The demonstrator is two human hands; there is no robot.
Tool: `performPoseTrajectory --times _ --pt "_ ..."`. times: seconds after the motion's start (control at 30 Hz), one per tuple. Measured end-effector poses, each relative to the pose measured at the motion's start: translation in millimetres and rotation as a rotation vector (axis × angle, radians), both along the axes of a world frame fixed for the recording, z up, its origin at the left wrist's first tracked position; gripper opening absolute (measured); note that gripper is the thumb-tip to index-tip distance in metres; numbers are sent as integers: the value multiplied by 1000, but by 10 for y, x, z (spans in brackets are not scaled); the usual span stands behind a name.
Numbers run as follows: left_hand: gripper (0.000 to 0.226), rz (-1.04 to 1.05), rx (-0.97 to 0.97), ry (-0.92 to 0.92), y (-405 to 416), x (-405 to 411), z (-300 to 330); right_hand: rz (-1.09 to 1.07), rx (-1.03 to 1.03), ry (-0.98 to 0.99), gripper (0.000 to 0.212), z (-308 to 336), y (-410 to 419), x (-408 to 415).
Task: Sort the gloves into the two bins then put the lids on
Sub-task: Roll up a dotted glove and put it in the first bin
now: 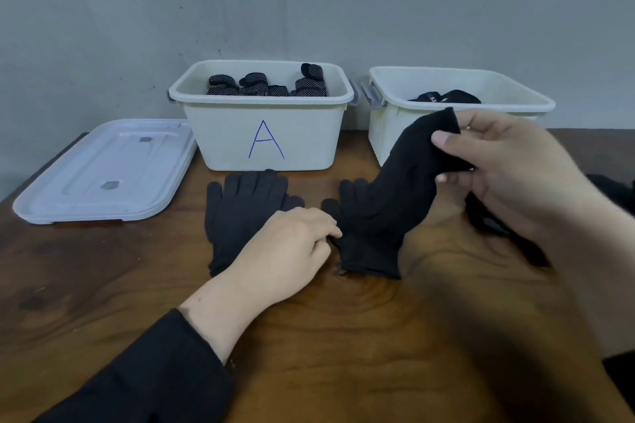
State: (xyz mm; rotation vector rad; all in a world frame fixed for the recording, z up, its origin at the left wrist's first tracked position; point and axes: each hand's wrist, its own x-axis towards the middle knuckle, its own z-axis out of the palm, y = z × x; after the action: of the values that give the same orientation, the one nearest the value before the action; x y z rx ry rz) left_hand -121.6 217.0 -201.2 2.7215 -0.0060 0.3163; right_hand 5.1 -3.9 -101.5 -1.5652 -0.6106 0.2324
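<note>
Two cream bins stand at the back of the wooden table. The left bin (264,134), marked A, holds several rolled dotted black gloves (268,84). The right bin (460,86) holds plain black gloves (446,97). A plain black glove (237,213) lies flat in front of bin A. My left hand (292,244) rests on its cuff side and pinches the edge of a second black glove (374,216). My right hand (508,165) grips that second glove's other end, lifted in front of the right bin.
Stacked white lids (103,172) lie on the table left of bin A. More dark fabric (611,189) lies at the right edge behind my right hand. A grey wall rises behind the bins.
</note>
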Motion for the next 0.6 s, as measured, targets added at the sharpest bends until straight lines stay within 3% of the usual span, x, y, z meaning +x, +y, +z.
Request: performPoseTrajectory --times 0.23,0.33,0.47,0.6 --pt "37 16 29 1 2 0 -1 103 -529 -191 18 533 80 119" --pt "37 77 18 -49 14 -6 28 -17 -727 -348 11 616 213 245" --pt "35 150 -19 -112 29 -8 45 -215 -661 -585 6 638 412 359" --pt "34 204 -38 -158 39 -16 56 -196 -508 -753 8 422 405 211"
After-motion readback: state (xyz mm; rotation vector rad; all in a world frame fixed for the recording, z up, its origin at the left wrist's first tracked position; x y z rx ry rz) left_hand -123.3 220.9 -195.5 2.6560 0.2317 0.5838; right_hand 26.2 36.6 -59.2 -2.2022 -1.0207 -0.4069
